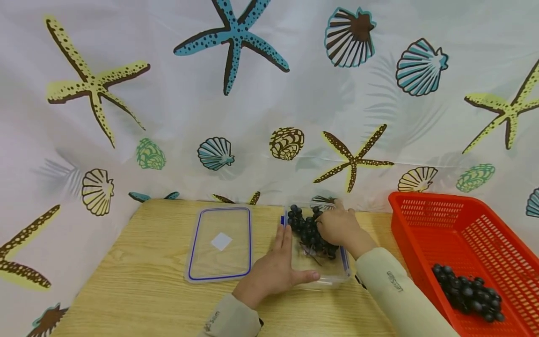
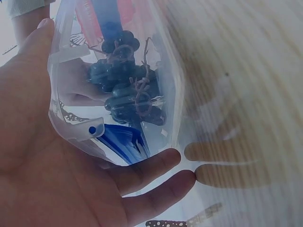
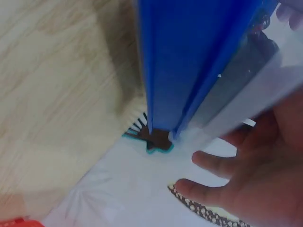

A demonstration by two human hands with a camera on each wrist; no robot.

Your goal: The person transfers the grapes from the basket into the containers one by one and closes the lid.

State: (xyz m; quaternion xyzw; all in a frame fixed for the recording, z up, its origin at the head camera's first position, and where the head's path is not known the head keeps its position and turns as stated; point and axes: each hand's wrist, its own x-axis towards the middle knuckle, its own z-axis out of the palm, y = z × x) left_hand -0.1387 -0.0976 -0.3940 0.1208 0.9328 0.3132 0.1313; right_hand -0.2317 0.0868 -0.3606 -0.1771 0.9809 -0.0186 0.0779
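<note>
A clear plastic container (image 1: 332,279) with blue side clips stands uncovered on the table. Inside it lies a bunch of dark grapes (image 1: 309,231), its bare stems toward the near end. My left hand (image 1: 275,269) rests along the container's left wall with straight fingers (image 2: 156,168), its thumb over the near rim. Over the far right part, my right hand (image 1: 340,228) reaches in and touches the grapes. In the right wrist view several loosely spread fingers (image 3: 203,189) show beyond the clear wall and a blue clip (image 3: 184,61); those at the grapes are hidden.
The container's clear lid (image 1: 221,267), with a blue seal and a white label, lies flat to the left. A red basket (image 1: 410,243) at the right holds another bunch of dark grapes (image 1: 467,292). A shell-and-starfish patterned cloth (image 1: 261,103) hangs behind the wooden table (image 1: 143,267).
</note>
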